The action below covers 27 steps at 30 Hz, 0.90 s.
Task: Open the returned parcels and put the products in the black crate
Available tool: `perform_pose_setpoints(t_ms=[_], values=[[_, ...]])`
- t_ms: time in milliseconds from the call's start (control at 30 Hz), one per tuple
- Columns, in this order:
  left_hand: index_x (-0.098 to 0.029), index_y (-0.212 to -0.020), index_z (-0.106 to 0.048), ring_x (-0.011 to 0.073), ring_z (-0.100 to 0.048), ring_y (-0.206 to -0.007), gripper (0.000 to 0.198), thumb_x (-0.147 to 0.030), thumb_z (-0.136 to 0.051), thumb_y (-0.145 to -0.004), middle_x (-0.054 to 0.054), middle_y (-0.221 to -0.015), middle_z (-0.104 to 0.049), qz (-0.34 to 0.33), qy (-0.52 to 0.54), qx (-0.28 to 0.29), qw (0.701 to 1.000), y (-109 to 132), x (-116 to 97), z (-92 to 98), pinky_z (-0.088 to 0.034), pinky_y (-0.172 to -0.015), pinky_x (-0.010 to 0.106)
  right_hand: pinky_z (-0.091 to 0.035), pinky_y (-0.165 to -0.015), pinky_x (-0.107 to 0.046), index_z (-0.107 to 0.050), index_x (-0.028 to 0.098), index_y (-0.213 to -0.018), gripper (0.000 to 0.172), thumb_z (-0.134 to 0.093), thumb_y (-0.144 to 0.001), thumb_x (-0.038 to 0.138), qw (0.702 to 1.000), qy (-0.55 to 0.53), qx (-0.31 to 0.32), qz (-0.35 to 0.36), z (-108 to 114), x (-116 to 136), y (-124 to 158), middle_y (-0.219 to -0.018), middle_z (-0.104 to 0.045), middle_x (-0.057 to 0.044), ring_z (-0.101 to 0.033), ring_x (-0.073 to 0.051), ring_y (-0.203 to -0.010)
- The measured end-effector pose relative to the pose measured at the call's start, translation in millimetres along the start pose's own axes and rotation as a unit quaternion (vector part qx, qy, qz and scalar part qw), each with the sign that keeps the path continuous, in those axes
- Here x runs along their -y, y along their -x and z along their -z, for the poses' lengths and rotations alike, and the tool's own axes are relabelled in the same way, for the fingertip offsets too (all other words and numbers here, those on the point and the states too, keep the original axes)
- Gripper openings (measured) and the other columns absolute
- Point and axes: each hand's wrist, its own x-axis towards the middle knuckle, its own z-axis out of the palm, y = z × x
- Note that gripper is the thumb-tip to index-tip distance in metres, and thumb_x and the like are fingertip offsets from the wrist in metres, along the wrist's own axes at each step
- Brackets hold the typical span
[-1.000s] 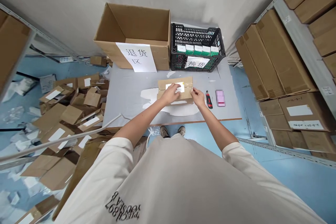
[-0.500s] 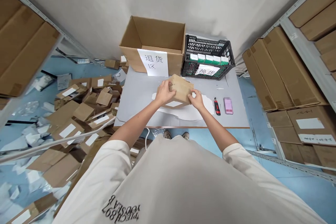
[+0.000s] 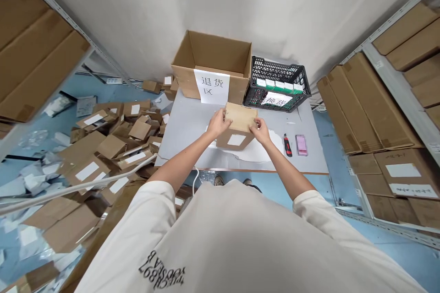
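Note:
A small brown cardboard box (image 3: 240,117) with a white label on its near side stands on the table between my hands. My left hand (image 3: 219,123) grips its upper left edge, fingers bent over the corner. At its right edge, my right hand (image 3: 260,130) pinches the cardboard near the top. Under the box lies a white sheet (image 3: 252,154). To the right of my right hand are a red and black box cutter (image 3: 288,145) and a pink phone-like rectangle (image 3: 301,145), its surface blurred.
Behind stand a large open carton (image 3: 178,75) with a paper sign and a black plastic crate (image 3: 305,86) holding several white-green boxes. Discarded boxes (image 3: 113,146) cover the floor at left. Shelves of cartons (image 3: 374,105) flank the table (image 3: 185,119); a pale bar (image 3: 85,187) crosses at lower left.
The box has been tipped from a tilted position to stand more upright, its label side now facing me. Both hands still hold it. The whole view has shifted slightly.

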Motion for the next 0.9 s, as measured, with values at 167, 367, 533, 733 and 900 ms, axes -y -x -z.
perform_pose_setpoints(t_ms=[167,367,533,733,900], values=[[-0.023,-0.144,-0.064,0.0287,-0.074,-0.115,0.047,-0.035,-0.076,-0.1,0.012,-0.135,-0.074,-0.017,-0.008,0.029,0.999,-6.2,-21.0,-29.0,-0.057,-0.114,0.045,-0.055,-0.121,-0.054,-0.066,0.026,-0.135,0.067,-0.079,-0.075,0.053,1.0,-0.011,-0.009,-0.021,43.9,-5.4,4.7,-0.15,-0.073,-0.015,-0.071,-0.033,-0.129],[-0.024,-0.132,-0.067,0.0273,-0.074,-0.116,0.035,-0.03,-0.075,-0.098,0.011,-0.134,-0.074,-0.054,-0.004,0.051,0.997,-11.2,-51.5,-81.2,-0.058,-0.115,0.043,-0.052,-0.126,-0.055,-0.068,0.027,-0.133,0.064,-0.079,-0.076,0.052,0.999,0.005,-0.04,-0.026,100.2,-24.1,11.2,-0.153,-0.073,-0.014,-0.068,-0.034,-0.135],[-0.023,-0.128,-0.067,0.0269,-0.074,-0.117,0.031,-0.027,-0.073,-0.097,0.012,-0.136,-0.074,-0.054,-0.016,0.074,0.996,-10.7,-67.5,-113.2,-0.057,-0.117,0.044,-0.051,-0.13,-0.056,-0.069,0.026,-0.137,0.064,-0.079,-0.079,0.05,0.999,0.006,-0.031,-0.035,133.0,-40.2,7.6,-0.154,-0.072,-0.014,-0.067,-0.033,-0.142],[-0.024,-0.132,-0.071,0.0366,-0.069,-0.135,0.036,-0.022,-0.07,-0.096,0.016,-0.145,-0.07,-0.045,-0.094,0.083,0.991,-8.2,-73.6,-121.4,-0.055,-0.121,0.051,-0.055,-0.127,-0.055,-0.068,0.023,-0.148,0.069,-0.076,-0.083,0.042,0.995,-0.027,-0.047,-0.078,150.1,-61.4,10.3,-0.164,-0.068,-0.02,-0.069,-0.033,-0.146],[-0.022,-0.132,-0.077,0.0389,-0.066,-0.143,0.042,-0.013,-0.063,-0.094,0.017,-0.148,-0.069,-0.109,-0.119,0.063,0.985,-5.9,-94.6,-125.1,-0.052,-0.128,0.055,-0.052,-0.13,-0.059,-0.083,0.022,-0.124,0.045,-0.066,-0.086,0.04,0.995,-0.037,-0.025,-0.09,156.9,-71.9,14.3,-0.141,-0.084,-0.014,-0.077,-0.033,-0.135]])
